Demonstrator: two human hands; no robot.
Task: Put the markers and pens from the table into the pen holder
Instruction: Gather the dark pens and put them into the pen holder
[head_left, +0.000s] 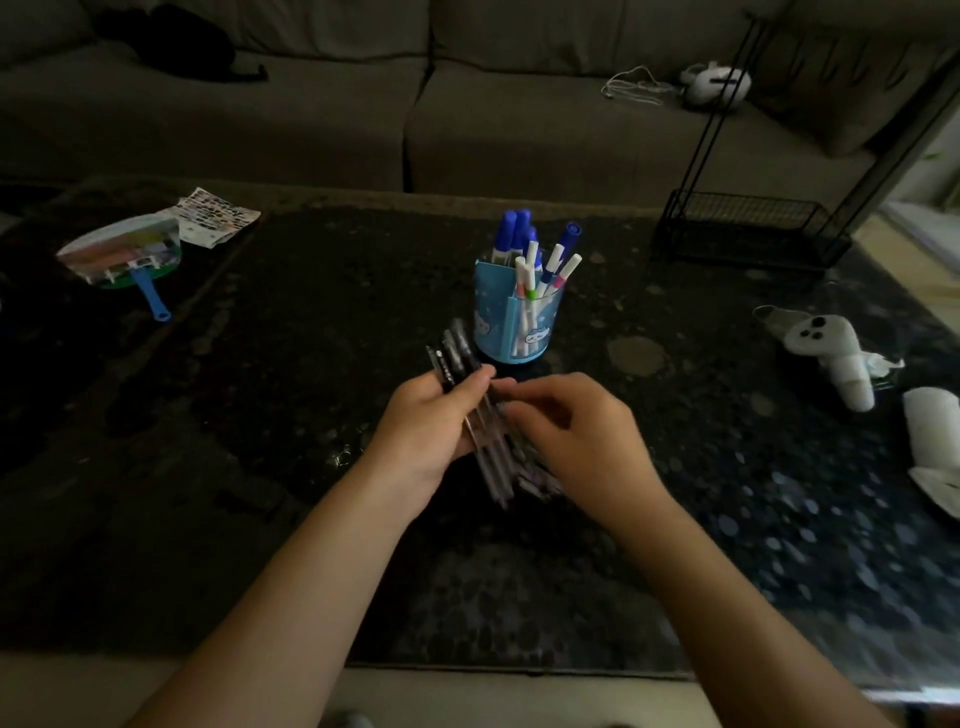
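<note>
A light blue pen holder (501, 317) with cloud pictures stands upright in the middle of the dark table (291, 332). Several blue-capped markers (511, 234) and thin white pens (550, 270) stick out of its top. Just in front of it, my left hand (431, 421) grips a bundle of dark pens (460, 353), their tips pointing up and away toward the holder. My right hand (576, 436) closes on the lower part of the same bundle from the right side. The bundle's middle is hidden between my fingers.
A round fan with a blue handle (127, 257) and a patterned packet (215, 215) lie at the far left. A black wire rack (748, 228) stands at the back right. White soft items (831, 348) lie at the right edge. A sofa (363, 104) runs behind the table.
</note>
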